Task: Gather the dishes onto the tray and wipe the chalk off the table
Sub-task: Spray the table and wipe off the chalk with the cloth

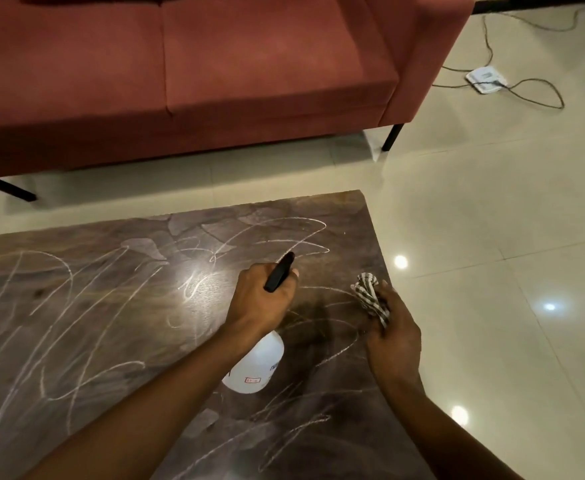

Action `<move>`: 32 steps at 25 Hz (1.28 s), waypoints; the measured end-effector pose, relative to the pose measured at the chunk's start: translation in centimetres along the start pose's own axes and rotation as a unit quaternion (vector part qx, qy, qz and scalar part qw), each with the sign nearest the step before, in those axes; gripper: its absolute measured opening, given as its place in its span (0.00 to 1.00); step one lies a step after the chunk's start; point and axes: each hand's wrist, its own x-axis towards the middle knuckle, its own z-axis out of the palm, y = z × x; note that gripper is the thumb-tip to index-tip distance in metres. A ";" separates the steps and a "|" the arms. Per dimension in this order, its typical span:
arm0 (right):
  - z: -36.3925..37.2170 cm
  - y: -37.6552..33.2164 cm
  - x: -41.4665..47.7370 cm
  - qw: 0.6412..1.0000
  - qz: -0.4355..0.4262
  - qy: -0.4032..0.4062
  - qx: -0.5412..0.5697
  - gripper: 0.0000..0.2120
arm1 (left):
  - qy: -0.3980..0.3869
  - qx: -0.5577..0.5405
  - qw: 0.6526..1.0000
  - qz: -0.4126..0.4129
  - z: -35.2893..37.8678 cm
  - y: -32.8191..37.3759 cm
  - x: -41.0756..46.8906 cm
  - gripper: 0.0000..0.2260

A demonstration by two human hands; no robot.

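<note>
A dark wooden table [118, 306] fills the lower left, covered in white chalk scribbles [59, 292]. My left hand [260, 299] grips a white spray bottle [254, 368] by its black trigger head, nozzle pointing toward the table's far right part. My right hand [393, 337] holds a bunched checked cloth [370, 296] above the table's right edge. No dishes or tray are in view.
A red sofa [215, 74] on black legs stands just beyond the table across a strip of pale tiled floor [492, 237]. On the floor at the far right lie a white device [486, 79] and black cables.
</note>
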 end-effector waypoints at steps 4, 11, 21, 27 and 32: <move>1.8 2.3 0.6 0.997 -0.027 -0.003 -0.073 0.32 | -0.039 -0.021 0.999 -0.023 0.2 -1.6 0.1 0.17; 2.3 9.0 -0.2 0.855 -0.345 -0.208 -0.328 0.30 | -0.039 -0.004 0.999 0.011 -0.8 -4.8 -0.2 0.21; 10.9 -1.8 18.8 0.930 -0.150 -0.092 -0.322 0.31 | -0.104 -0.170 0.978 -0.069 -3.8 -5.8 -0.9 0.21; 13.9 0.8 7.8 0.708 -0.561 -0.325 -0.280 0.34 | -0.108 -0.206 0.967 -0.107 -6.3 -4.9 -0.7 0.11; 10.6 -4.9 24.8 0.937 -0.135 -0.094 -0.309 0.30 | -0.099 -0.230 0.962 -0.111 -7.0 -6.0 0.0 0.17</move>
